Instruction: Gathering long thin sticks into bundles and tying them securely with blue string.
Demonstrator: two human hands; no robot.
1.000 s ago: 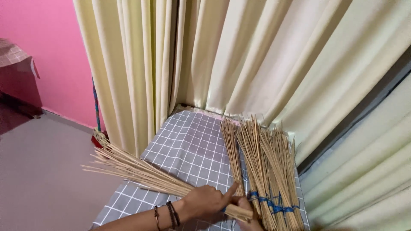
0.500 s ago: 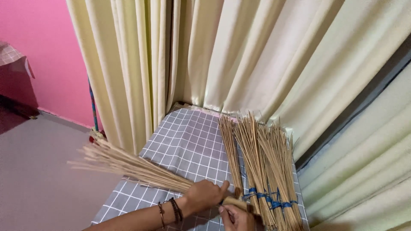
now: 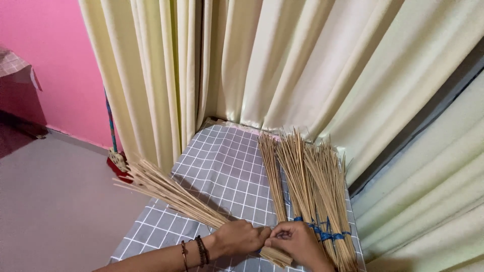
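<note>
Two hands meet over a grey checked cloth [image 3: 222, 171]. The left hand [image 3: 241, 236] is closed around a loose bundle of thin sticks [image 3: 171, 194] fanning leftward; the right hand [image 3: 297, 241] pinches its near end. Tied bundles [image 3: 312, 176] lie just right, below cream curtains [image 3: 302, 65].

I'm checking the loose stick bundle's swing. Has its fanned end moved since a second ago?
Yes. The loose stick bundle has swung its fanned end farther off the checked cloth, toward the floor.
</note>
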